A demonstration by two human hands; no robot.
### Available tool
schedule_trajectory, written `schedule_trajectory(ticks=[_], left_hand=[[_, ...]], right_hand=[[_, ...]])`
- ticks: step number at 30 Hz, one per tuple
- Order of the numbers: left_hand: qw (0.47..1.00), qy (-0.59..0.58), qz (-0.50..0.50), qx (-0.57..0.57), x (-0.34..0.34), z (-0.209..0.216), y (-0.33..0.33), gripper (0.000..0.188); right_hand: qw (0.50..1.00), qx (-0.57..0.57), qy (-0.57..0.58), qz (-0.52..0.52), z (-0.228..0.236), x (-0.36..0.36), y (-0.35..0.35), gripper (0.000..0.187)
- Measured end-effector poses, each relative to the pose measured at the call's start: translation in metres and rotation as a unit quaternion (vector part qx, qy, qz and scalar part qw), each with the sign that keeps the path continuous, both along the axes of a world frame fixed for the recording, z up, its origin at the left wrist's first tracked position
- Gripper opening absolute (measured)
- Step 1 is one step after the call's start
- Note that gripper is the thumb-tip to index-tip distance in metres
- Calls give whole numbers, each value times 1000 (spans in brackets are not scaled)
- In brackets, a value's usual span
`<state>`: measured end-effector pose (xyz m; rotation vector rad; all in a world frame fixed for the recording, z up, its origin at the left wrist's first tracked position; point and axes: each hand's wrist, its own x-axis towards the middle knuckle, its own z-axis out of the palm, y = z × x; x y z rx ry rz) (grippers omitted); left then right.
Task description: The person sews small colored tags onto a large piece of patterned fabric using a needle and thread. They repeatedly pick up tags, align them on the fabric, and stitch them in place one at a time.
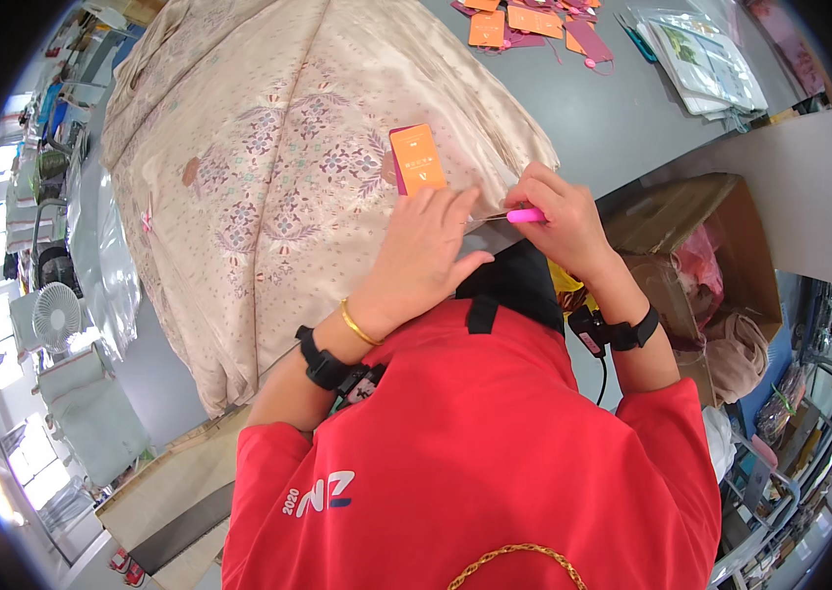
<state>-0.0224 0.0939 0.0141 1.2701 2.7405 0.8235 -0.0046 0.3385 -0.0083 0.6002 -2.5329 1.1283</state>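
Observation:
A cream garment or cloth (337, 59) with a purple and teal floral pattern covers much of the grey table. On it lies an orange hang tag (418, 157), with a maroon one partly hidden beneath. My left hand (419, 246) lies flat on the cloth's near edge, fingers stretched out, fingertips at the tag's lower end. Closed round a small pink-handled tool (525, 215), my right hand (565, 218) is at the cloth's right corner. The tool's thin metal part points left toward my left fingers; its tip is too small to make out.
More orange and maroon tags (534, 22) with strings lie at the table's far edge. Beside them is a stack of clear plastic bags (701, 64). An open cardboard box (672, 211) stands to my right. A white fan (57, 313) is at the far left.

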Motion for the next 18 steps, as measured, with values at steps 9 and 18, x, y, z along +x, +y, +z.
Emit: schedule_trajectory(ticks=[9, 18], left_hand=[[909, -368, 107, 165, -44, 3, -31, 23], [840, -143, 492, 180, -238, 22, -361, 45]], right_hand=[[984, -141, -96, -55, 6, -4, -12, 21], [994, -19, -99, 51, 8, -3, -10, 22]])
